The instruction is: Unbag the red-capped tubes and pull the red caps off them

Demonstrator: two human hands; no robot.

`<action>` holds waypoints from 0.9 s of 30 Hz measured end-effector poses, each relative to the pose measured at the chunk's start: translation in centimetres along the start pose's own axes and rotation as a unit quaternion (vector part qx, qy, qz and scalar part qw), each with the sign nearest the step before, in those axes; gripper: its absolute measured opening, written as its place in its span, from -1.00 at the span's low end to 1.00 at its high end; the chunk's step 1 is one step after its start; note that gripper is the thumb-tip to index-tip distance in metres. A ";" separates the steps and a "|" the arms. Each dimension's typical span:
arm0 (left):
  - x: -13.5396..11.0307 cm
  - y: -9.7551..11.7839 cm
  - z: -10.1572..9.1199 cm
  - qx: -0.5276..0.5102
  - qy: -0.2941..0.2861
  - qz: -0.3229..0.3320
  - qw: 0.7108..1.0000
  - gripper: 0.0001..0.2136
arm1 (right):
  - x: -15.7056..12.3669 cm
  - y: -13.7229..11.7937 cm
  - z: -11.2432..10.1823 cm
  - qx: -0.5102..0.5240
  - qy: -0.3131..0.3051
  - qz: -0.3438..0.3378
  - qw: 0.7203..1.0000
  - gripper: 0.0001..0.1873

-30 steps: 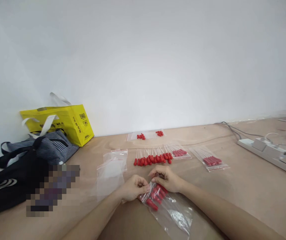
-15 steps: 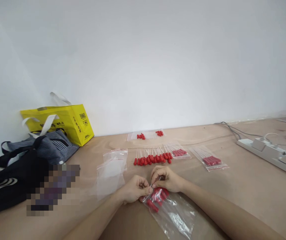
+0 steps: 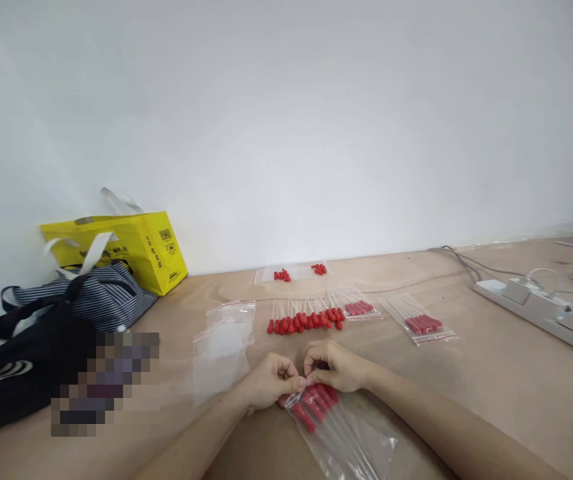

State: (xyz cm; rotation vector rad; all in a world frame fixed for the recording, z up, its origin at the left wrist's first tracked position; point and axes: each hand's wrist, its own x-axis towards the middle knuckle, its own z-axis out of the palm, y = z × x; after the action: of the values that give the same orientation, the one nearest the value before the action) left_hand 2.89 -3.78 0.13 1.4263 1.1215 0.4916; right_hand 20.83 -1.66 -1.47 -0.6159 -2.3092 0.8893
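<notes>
My left hand (image 3: 273, 382) and my right hand (image 3: 336, 367) pinch the top edge of a clear zip bag (image 3: 361, 447) between thumbs and fingers, side by side. Inside that bag lie several red-tipped sticks (image 3: 316, 403), red ends toward my fingers and pale sticks pointing toward me. Just beyond my hands a row of loose red-tipped sticks (image 3: 306, 321) lies on the table. Two filled zip bags, one nearer (image 3: 360, 307) and one farther right (image 3: 423, 323), hold more such sticks. Flat unfilled zip bags (image 3: 223, 347) overlap left of the row.
Against the wall at the back lies a bag with red pieces (image 3: 282, 275). On the left stand a yellow tote bag (image 3: 151, 247), a striped bag (image 3: 106, 297) and a black bag (image 3: 21, 360). A white power strip (image 3: 541, 310) with cables lies at the right.
The fingers of both hands have shifted slightly along the bag's top edge. The bag lies flatter now, and the sticks inside show more plainly.
</notes>
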 end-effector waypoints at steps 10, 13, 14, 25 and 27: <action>0.1 0.8 -0.2 -0.053 0.036 -0.056 0.996 -0.70 | 0.0 -0.3 0.7 -0.017 0.049 -0.019 0.998 -0.90; 0.1 0.8 0.0 -0.049 0.050 -0.050 0.996 -0.75 | 0.0 -0.4 0.5 -0.003 0.049 -0.020 0.999 -0.92; 0.2 0.8 0.0 -0.047 0.053 -0.046 0.996 -0.76 | 0.0 -0.4 0.5 0.005 0.046 -0.020 0.999 -0.93; 0.3 0.2 -0.4 -0.012 0.026 -0.028 0.999 -0.62 | 0.3 0.4 1.4 0.069 0.056 0.126 0.988 -0.97; 0.1 0.3 -0.5 0.003 -0.020 -0.031 0.999 -0.58 | 0.3 0.2 1.6 0.042 0.068 0.108 0.991 -0.95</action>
State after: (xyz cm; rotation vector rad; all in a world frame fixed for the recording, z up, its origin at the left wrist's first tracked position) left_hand 2.65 -3.36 0.45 1.3955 1.1323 0.4145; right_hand 19.60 -2.06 -2.53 -0.8743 -2.0998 1.0066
